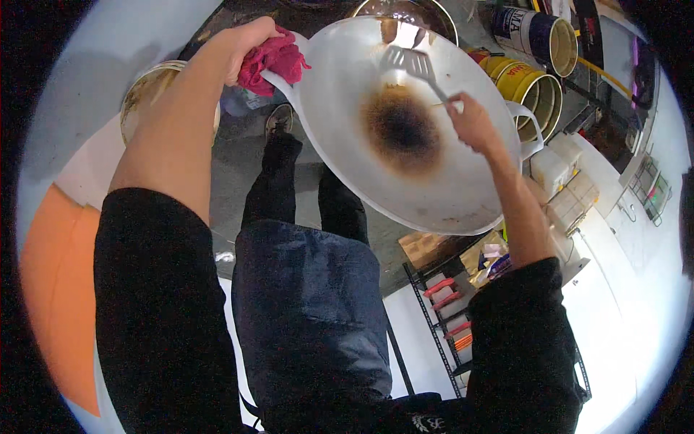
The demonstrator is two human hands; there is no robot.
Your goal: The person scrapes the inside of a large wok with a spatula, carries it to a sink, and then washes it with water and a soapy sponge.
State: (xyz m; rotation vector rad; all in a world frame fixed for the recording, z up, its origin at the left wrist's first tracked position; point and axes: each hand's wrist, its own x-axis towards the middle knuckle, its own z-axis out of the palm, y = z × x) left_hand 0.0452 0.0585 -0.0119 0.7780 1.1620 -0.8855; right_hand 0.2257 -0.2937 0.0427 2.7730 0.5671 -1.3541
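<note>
A large pale metal wok [325, 108], with a dark scorched patch in its middle, is held up and tilted away from me. Through a bunched red cloth [282, 64], my left hand [248, 45] grips the wok's left handle. My right hand [473, 124] is closed around the handle of a slotted turner [416, 64]. The turner's blade lies near the wok's far side, beside a shiny brown patch of liquid [397, 32] at the far rim. On the right, the wok's other handle [531, 123] is free of my hands.
Beyond the wok, a round vessel of brown liquid [426, 10] shows partly. Yellow tins [517, 76] and a blue-and-white tin [531, 32] lie at the far right. A bucket [134, 98] stands behind my left forearm. White jugs [557, 163] and a shelf rack [448, 318] are at right.
</note>
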